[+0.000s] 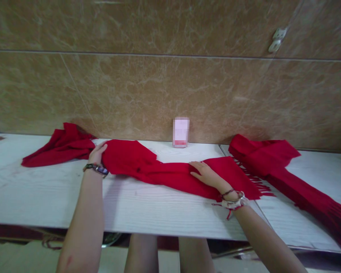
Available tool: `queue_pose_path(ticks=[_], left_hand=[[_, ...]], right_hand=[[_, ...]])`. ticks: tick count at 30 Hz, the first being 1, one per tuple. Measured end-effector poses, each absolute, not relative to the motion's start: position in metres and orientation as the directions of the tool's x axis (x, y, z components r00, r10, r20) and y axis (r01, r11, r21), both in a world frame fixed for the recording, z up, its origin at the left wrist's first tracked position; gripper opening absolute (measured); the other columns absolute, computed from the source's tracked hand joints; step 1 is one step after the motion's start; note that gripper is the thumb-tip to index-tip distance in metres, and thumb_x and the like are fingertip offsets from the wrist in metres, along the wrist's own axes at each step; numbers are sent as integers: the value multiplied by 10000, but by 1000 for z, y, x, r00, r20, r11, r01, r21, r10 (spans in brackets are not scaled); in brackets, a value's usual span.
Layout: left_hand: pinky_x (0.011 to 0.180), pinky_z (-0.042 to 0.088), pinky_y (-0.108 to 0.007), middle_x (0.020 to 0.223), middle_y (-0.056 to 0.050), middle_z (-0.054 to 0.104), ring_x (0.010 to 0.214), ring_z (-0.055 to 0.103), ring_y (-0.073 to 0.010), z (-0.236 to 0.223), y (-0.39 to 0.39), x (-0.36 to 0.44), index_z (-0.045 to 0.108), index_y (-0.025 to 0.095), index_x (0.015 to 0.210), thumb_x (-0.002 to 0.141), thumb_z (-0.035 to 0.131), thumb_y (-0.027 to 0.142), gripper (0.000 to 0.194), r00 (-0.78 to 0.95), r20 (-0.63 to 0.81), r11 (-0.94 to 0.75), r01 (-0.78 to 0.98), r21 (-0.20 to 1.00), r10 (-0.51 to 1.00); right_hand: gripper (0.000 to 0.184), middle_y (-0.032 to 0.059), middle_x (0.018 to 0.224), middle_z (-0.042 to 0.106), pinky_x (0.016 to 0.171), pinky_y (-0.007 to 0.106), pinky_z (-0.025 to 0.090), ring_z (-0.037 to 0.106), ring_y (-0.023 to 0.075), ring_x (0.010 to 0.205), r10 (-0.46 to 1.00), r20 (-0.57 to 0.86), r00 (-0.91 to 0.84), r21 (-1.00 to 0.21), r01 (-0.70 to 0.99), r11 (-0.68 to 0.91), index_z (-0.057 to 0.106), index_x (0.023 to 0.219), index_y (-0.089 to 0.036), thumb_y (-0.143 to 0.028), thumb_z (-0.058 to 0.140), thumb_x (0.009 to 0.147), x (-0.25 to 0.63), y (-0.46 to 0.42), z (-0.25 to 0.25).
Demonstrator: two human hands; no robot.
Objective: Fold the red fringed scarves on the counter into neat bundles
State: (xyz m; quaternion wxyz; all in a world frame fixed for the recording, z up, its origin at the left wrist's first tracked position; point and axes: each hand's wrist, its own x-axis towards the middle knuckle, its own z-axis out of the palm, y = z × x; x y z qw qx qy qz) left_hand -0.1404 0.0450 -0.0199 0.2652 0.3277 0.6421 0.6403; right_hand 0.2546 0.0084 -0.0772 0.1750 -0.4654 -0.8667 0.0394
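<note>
A long red scarf [161, 172] lies stretched across the white table [147, 208] in front of me. My left hand [96, 153] rests at the scarf's left part, fingers curled on the cloth beside a bunched red fold [59, 148]. My right hand [206, 174] lies flat on the scarf's right part, fingers stretched out toward the left. The scarf's fringed end [255, 185] shows just past my right wrist. Both wrists wear bracelets.
A second red scarf [275, 159] is piled at the right and runs off toward the near right edge. A small pink card [181, 132] stands against the brown marble wall [170, 83]. My knees show below the table's front edge.
</note>
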Motion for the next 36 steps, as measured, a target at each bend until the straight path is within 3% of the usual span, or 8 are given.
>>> queue_pose_path(ticks=[5, 9, 13, 16, 19, 24, 28, 36], left_hand=[[921, 368, -367, 1054, -107, 551, 1020, 495, -210, -8, 33, -149, 466, 61, 1151, 675, 519, 94, 481, -884, 191, 77, 246, 966, 427], [955, 297, -439, 1236, -150, 416, 1175, 352, -296, -16, 34, -127, 467, 155, 1186, 680, 589, 288, 537, -623, 391, 235, 687, 687, 678], [988, 183, -526, 1375, -117, 271, 1260, 201, -333, -27, 39, -110, 531, 218, 1136, 699, 570, 377, 467, -186, 340, 71, 943, 324, 922], [1009, 144, -513, 1348, -82, 355, 1260, 230, -293, -32, 43, -105, 540, 224, 1127, 729, 518, 373, 426, 147, 290, -210, 957, 201, 946], [1013, 209, -440, 1175, -34, 557, 1126, 445, -234, -35, 47, -102, 554, 250, 1101, 729, 494, 404, 407, 374, 178, -407, 888, 215, 910], [870, 406, -303, 994, -22, 655, 914, 576, -200, -31, 46, -104, 637, 223, 926, 771, 430, 396, 311, 301, 290, -378, 888, 262, 908], [867, 399, -333, 997, -68, 646, 916, 568, -216, -27, 42, -96, 623, 162, 960, 797, 409, 328, 316, 289, 468, -414, 891, 188, 835], [855, 380, -340, 1000, -84, 634, 932, 561, -210, -46, 47, -70, 609, 170, 982, 826, 381, 215, 280, 305, 449, -360, 932, 40, 840]], right_hand=[[364, 147, 1160, 548, 935, 406, 391, 502, 230, 1076, 836, 287, -467, -251, 806, 536, 503, 1142, -117, -234, 458, 800, 257, 11, -78], [387, 143, 1181, 534, 942, 417, 387, 481, 237, 1103, 832, 302, -465, -229, 812, 537, 488, 1163, -127, -259, 461, 801, 257, 11, -78], [402, 143, 1208, 513, 961, 432, 361, 448, 249, 1136, 834, 279, -476, -203, 820, 536, 481, 1173, -122, -277, 465, 803, 256, 9, -78], [385, 146, 1191, 524, 962, 437, 359, 454, 249, 1127, 839, 272, -470, -202, 825, 528, 488, 1165, -114, -236, 458, 801, 255, 9, -78], [356, 128, 1133, 564, 944, 436, 377, 491, 236, 1083, 838, 301, -455, -217, 823, 525, 506, 1145, -137, -190, 445, 798, 254, 9, -77], [312, 110, 1089, 585, 944, 398, 381, 497, 207, 1065, 788, 375, -488, -301, 740, 601, 541, 1101, -142, -212, 440, 815, 251, 3, -66], [401, 100, 1188, 527, 964, 371, 357, 445, 192, 1125, 718, 312, -622, -396, 602, 693, 508, 1160, -164, -339, 501, 800, 245, -8, -55], [652, 98, 1317, 394, 997, 401, 294, 321, 230, 1222, 671, 169, -722, -424, 562, 710, 421, 1252, -203, -426, 631, 677, 239, -19, -52]])
